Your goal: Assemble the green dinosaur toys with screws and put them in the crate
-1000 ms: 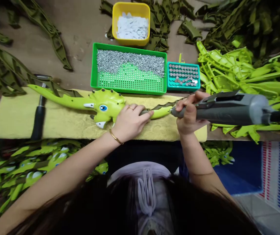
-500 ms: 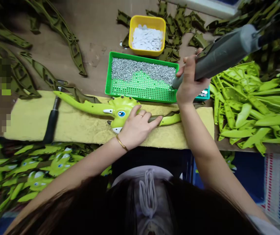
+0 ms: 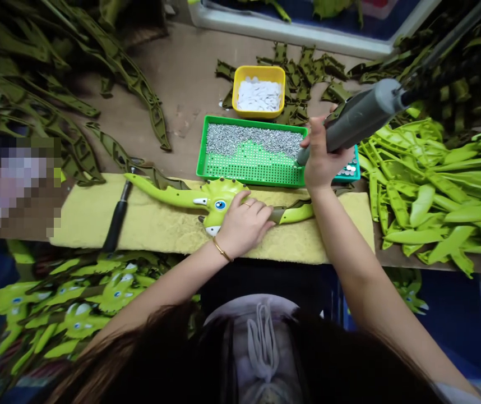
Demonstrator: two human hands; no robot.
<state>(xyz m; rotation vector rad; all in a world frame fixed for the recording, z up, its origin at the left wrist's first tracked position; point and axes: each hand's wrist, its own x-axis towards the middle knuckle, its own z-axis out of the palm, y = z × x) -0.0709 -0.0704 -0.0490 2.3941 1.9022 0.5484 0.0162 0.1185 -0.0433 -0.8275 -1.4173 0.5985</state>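
My left hand [image 3: 249, 225], with a gold bangle at the wrist, is closed over the middle of a lime-green toy bow with a horned dinosaur head [image 3: 219, 196]. The toy lies flat on a yellow cloth [image 3: 169, 235], its blue eye facing up and part of the head hidden under my fingers. In my right hand [image 3: 322, 160] is a grey electric screwdriver [image 3: 364, 115], gripped at a slant. Its tip points down into the right end of a green perforated tray [image 3: 244, 178], close to the small silver screws [image 3: 249, 139].
A black-handled tool [image 3: 116, 224] lies on the cloth's left side. Behind the tray stands a yellow tub [image 3: 259, 114] of white pieces. Lime-green parts [image 3: 438, 191] are heaped at right, dark olive parts [image 3: 114, 62] at left. Dinosaur-head toys [image 3: 78, 322] fill the space below left.
The camera view has shifted, so the bench sits lower and further right in the picture. Both hands keep their holds, and the screwdriver tip remains at the tray's right end.
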